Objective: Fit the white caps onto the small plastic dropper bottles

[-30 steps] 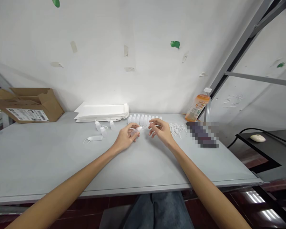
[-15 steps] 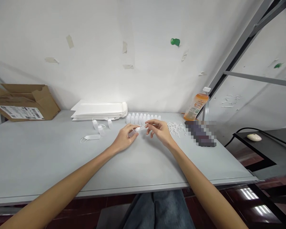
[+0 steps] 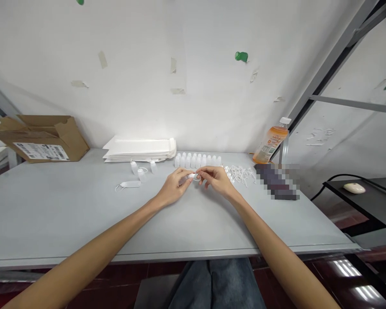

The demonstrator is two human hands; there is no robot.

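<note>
My left hand (image 3: 175, 188) is closed around a small white dropper bottle (image 3: 189, 176), its tip pointing right. My right hand (image 3: 216, 179) pinches a small white loop or ring against that tip, so the two hands meet over the grey table (image 3: 83, 223). Just behind them stands a row of several small white bottles (image 3: 197, 160). A heap of white loops (image 3: 241, 174) lies right of my right hand. A few finished-looking bottles (image 3: 141, 169) and a flat white tag (image 3: 128, 185) lie to the left.
A stack of white paper bags (image 3: 140, 149) sits by the wall. A cardboard box (image 3: 41, 137) is at the far left. An orange drink bottle (image 3: 272, 141) and a blurred dark object (image 3: 278, 180) stand at right. A computer mouse (image 3: 354, 187) rests on a side desk.
My right hand has moved left and closed into a pinch at the bottle tip held by my left hand. The gap between the hands has closed.
</note>
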